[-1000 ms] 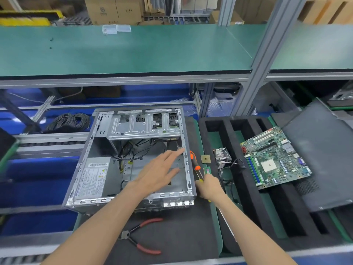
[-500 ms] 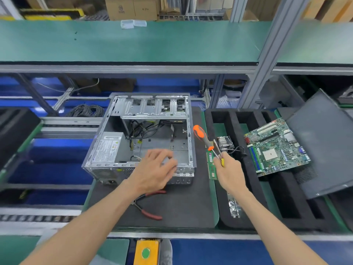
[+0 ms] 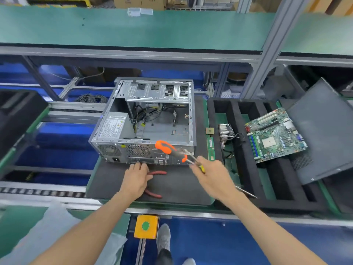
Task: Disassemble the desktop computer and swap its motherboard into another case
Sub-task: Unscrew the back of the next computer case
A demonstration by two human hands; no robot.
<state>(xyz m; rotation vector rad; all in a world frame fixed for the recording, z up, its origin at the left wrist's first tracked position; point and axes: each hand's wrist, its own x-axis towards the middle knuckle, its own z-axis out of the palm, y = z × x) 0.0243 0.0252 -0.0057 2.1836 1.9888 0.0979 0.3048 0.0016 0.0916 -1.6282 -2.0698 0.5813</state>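
Note:
The open grey computer case (image 3: 192, 119) lies on a black mat (image 3: 177, 188), its rear panel facing me. Its motherboard bay holds only loose cables, and the power supply (image 3: 112, 125) sits at its left. The green motherboard (image 3: 275, 134) lies to the right, on the black foam tray (image 3: 238, 159) and against a grey side panel (image 3: 324, 131). My right hand (image 3: 212, 176) is shut on an orange-handled screwdriver (image 3: 165, 147), held in front of the case's rear right corner. My left hand (image 3: 136, 178) lies flat over red-handled pliers (image 3: 157, 172), fingertips at the case's rear.
A cooler with its wires (image 3: 225, 131), a memory stick (image 3: 210, 148) and a small square chip (image 3: 209, 130) lie between the case and the motherboard. A yellow box with a green button (image 3: 146, 226) sits at the bench's front edge. A green shelf runs overhead.
My left hand came out of the case and dropped to the mat over the pliers. My right hand lifted the screwdriver and swung it in front of the case's rear. The view pulled back.

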